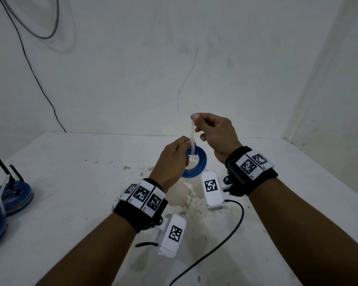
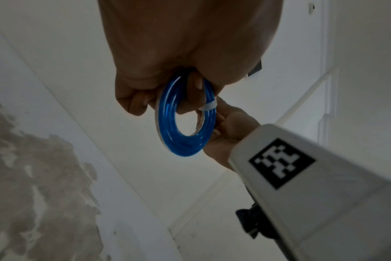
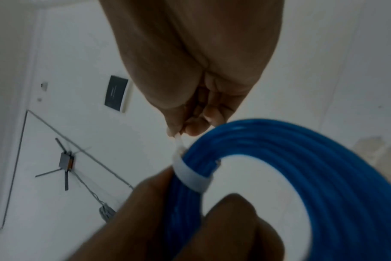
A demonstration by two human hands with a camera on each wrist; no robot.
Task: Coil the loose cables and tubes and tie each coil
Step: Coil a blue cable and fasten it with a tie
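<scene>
Blue tubing, wound into a tight coil [image 1: 195,164], hangs in the air above the middle of the surface [image 1: 91,182], and we are cinching a white zip tie [image 1: 192,139] around one side of it. Our left hand [image 1: 173,162] grips the coil just beside the band, fingers curled through the ring, while our right hand [image 1: 213,135] pinches the tie's free tail between thumb and fingertips and draws it up and away. To do this well, we judge that the pull should run straight along the tail while the left hand braces the turns flat, so no loop slips out or crosses as the band tightens; a sideways tug could skew the tie. At the left edge of the surface lie other blue coils [image 1: 12,198] that look already tied, with white tie tails sticking up. We see no container anywhere in view, so nothing is held in one.
</scene>
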